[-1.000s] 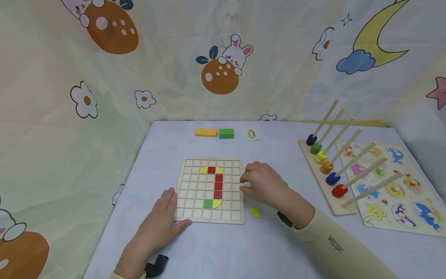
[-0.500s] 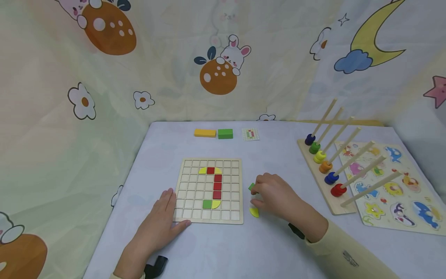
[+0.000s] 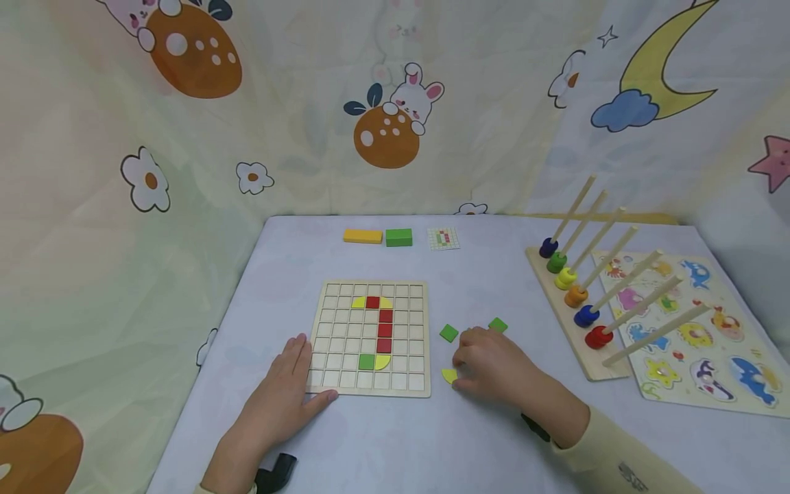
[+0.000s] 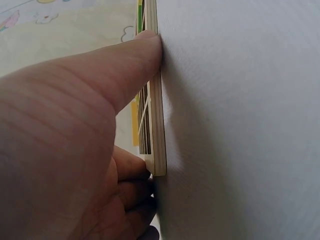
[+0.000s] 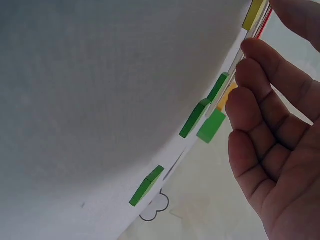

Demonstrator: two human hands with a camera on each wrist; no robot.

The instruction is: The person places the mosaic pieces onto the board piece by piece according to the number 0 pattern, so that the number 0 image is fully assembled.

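A wooden grid board (image 3: 339, 389) lies in the middle of the table. On it, red squares (image 3: 385, 330), a green square (image 3: 367, 361) and yellow quarter-rounds (image 3: 382, 361) form a hooked line. My left hand (image 3: 278, 398) rests at the board's near left corner, fingers straight along the left side, thumb (image 4: 142, 52) on the near edge. Right of the board, my right hand (image 3: 494, 363) is low over the table, its thumb and fingertips at a loose yellow quarter-round (image 3: 448, 375). Its fingers (image 5: 245, 110) are loosely bent. Green squares (image 3: 448, 333) lie near it, another green square (image 3: 497, 325) just behind.
Along the back lie a yellow block (image 3: 363, 236), a green block (image 3: 398, 237) and a small pattern card (image 3: 444, 238). To the right stands a peg rack (image 3: 592, 363) with upright dowels and coloured beads, beside an animal puzzle board (image 3: 679, 391).
My right hand has moved from the board's right edge rightward and toward me, down to the yellow quarter-round, uncovering green squares. My left hand has stayed at the board.
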